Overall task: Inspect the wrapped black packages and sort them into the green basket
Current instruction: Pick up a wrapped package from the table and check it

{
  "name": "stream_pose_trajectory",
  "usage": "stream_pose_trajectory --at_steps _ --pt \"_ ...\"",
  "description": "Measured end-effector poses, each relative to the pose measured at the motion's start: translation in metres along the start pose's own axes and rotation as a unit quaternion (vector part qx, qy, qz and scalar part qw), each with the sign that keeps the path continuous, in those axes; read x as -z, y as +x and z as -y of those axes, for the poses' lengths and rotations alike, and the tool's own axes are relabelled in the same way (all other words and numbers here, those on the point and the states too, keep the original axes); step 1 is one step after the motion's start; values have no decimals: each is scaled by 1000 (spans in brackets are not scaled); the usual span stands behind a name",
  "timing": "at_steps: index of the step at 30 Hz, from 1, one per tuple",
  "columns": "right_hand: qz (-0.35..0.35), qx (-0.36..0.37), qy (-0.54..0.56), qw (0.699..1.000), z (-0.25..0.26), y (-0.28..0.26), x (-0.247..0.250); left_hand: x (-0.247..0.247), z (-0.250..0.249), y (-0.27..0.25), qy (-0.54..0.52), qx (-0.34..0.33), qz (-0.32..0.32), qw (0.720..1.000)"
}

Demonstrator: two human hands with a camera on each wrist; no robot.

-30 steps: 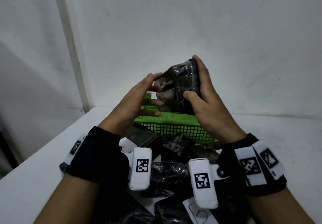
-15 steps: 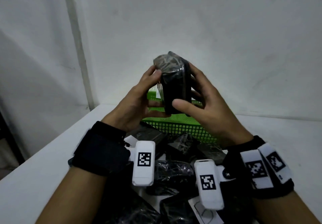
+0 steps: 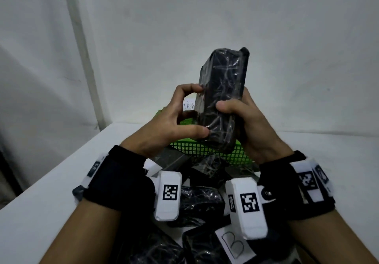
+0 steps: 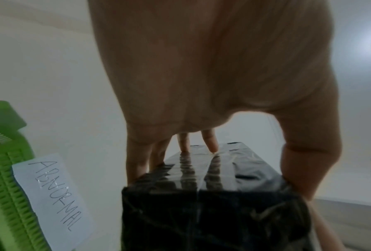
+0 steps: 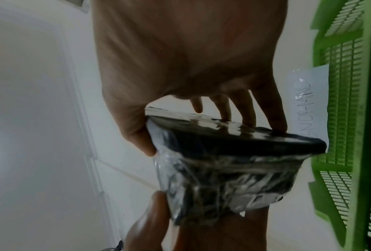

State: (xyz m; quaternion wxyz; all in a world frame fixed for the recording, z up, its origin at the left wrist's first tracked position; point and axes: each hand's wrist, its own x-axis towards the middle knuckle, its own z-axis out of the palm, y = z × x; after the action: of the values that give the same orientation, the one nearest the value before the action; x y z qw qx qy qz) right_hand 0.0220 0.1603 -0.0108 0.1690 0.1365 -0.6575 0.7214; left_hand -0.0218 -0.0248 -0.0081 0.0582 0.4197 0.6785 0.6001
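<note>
A black package (image 3: 222, 99) wrapped in clear film stands upright in the air above the green basket (image 3: 205, 151). My left hand (image 3: 180, 120) holds its left side, thumb low on the near face and fingertips (image 4: 210, 142) on the far side. My right hand (image 3: 244, 120) grips its right side, thumb across the near face, fingers (image 5: 249, 112) behind. The wrist views show the package (image 4: 212, 203) (image 5: 223, 169) from below. More wrapped black packages (image 3: 196, 202) lie on the table under my wrists.
The basket (image 4: 6, 169) (image 5: 352, 118) carries a white paper label (image 4: 51, 195) reading ABNORMAL. Another slip marked B (image 3: 233, 245) lies among the packages. The white table (image 3: 51, 192) meets a white wall; a corner post (image 3: 82, 48) runs up at left.
Both hands turned the package from lying tilted to standing on end, raised it higher, and slid down to hold its lower half.
</note>
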Motion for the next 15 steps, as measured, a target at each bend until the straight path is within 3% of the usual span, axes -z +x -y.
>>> stream_pose_trajectory --at_steps 4,9,15 --pt "-27 29 -37 999 -1 0 -6 -4 0 1 -4 -6 -20 1000" --pt "23 23 -94 995 5 -3 -4 6 4 2 -1 -21 -65 998" --pt "10 12 17 1000 26 -5 0 8 7 2 134 -59 -35 989"
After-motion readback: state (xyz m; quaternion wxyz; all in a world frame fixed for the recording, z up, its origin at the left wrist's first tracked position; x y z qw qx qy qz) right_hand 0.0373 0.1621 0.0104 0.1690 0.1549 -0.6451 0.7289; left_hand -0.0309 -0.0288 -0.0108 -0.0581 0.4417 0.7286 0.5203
